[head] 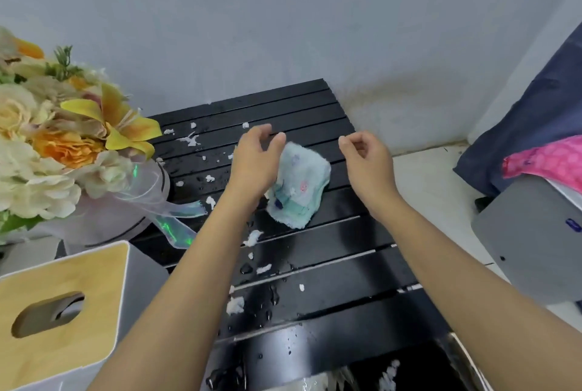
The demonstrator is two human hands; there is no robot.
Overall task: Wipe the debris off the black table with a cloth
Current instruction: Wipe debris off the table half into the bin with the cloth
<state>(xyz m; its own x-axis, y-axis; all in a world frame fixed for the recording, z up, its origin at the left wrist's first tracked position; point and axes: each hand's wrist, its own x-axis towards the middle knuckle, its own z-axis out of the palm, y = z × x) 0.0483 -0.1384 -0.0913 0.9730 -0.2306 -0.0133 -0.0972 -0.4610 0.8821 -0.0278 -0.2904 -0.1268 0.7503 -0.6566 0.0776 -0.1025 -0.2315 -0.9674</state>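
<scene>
A crumpled pale green terry cloth (299, 182) is lying on the far half of the black slatted table (330, 252), between the two hands. The left hand (255, 160) is hovering over the cloth's left edge, fingers loosely curled, gripping nothing; the right hand (367, 160) is hanging just beside the cloth, likewise loosely curled and empty. Wet white scraps of debris (234, 305) are lying scattered over the slats left of the cloth
</scene>
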